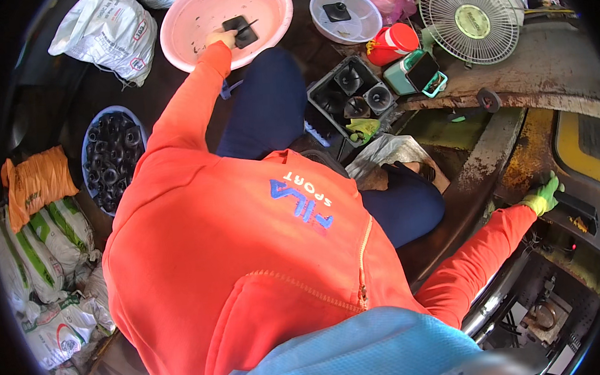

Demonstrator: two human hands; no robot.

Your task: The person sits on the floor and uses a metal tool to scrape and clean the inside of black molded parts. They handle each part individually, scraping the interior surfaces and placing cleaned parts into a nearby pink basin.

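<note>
Over one pink basin, left grip pinching one black piece, one right grip, closure unclear

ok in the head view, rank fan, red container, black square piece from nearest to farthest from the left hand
1. Black square piece: at the left hand's fingers
2. Red container: off to the right
3. Fan: farther right

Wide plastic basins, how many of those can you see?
3: the pink basin by the left hand, the pale basin to its right, and the blue basin full of black parts on the left. More may be hidden.
</note>
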